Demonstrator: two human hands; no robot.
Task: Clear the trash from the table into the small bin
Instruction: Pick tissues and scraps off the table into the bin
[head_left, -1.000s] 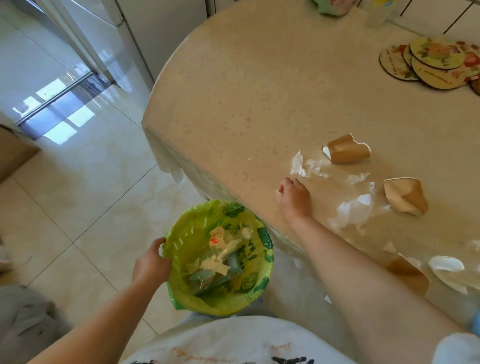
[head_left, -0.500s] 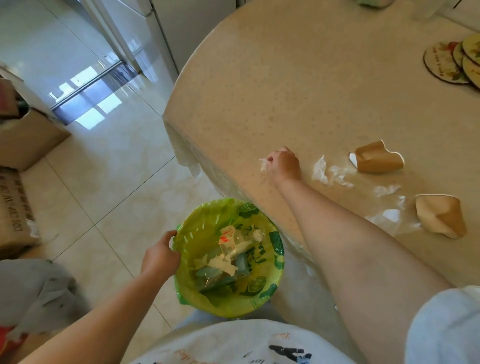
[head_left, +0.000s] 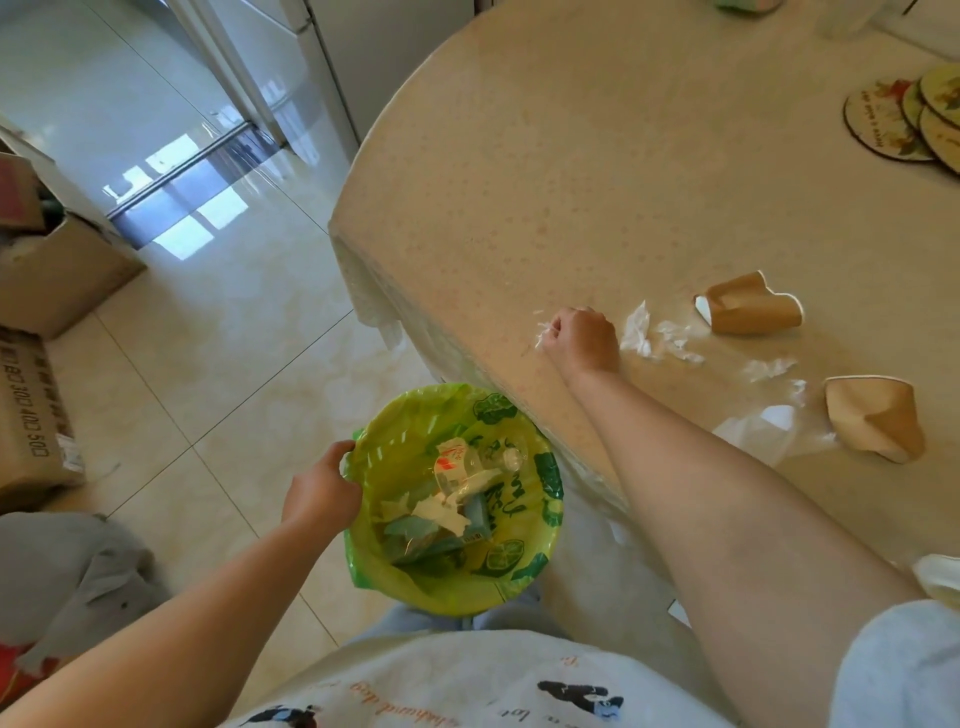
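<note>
The left hand (head_left: 322, 491) grips the rim of the small bin (head_left: 540, 566) at its 9 o'clock side, fingers curled over the green liner; this holds the bin just below the edge of the counter (head_left: 571, 171), presumably so scraps can be carried or swept straight in. The bin already holds crumpled paper and wrappers.

The right hand (head_left: 584, 343) rests on the counter with fingers curled into a fist, pinching a small scrap of clear plastic (head_left: 543, 332) that shows at the knuckles; how much is enclosed cannot be told.

Remaining trash lies at 3 o'clock from that hand: white tissue scraps (head_left: 636, 332) just beside it; 1 torn brown paper cup (head_left: 748, 310) beyond; a 2nd crushed cup (head_left: 878, 423) at 4 o'clock; clear film (head_left: 753, 431) next to it. Round coasters (head_left: 883, 122) sit well apart at 1 o'clock.

Compared with the frame 0.5 s earlier: the right hand keeps the same curled grip and the same position left of the tissue; the left hand remains on the rim; neither cup has moved. Judgement: collection is partly done.
</note>
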